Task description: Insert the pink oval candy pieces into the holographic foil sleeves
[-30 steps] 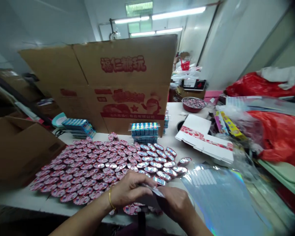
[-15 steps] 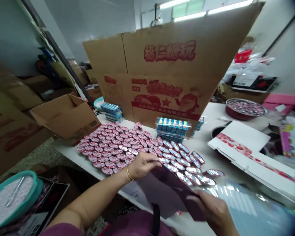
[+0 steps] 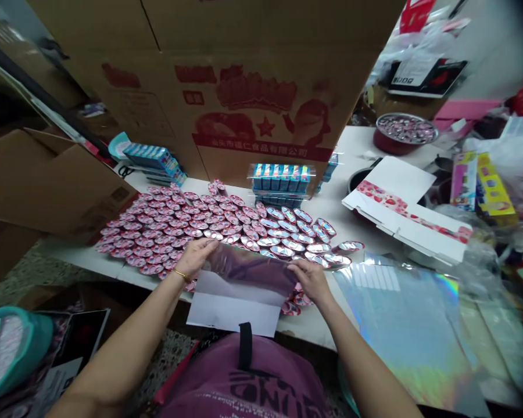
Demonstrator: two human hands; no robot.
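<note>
My left hand (image 3: 196, 256) and my right hand (image 3: 310, 277) each pinch one top corner of a shiny foil sheet (image 3: 239, 290), holding it stretched wide at the near edge of the white table (image 3: 331, 206). The sheet's upper part reflects purple, its lower part shows white and hangs past the table edge. Just beyond it, several small pink and silver foil-lidded cups (image 3: 209, 226) lie packed in rows on the table. A gold bangle sits on my left wrist.
A big printed cardboard box (image 3: 244, 87) stands behind the cups, with blue packs (image 3: 281, 180) in front. A flat white strawberry-print carton (image 3: 401, 215) and a bowl of cups (image 3: 403, 130) are at right. Holographic sheets (image 3: 401, 325) lie at near right. Open cartons are at left.
My hands have moved apart, spreading the foil sheet from a bunched state to full width. The view has tilted down and back toward the table's middle.
</note>
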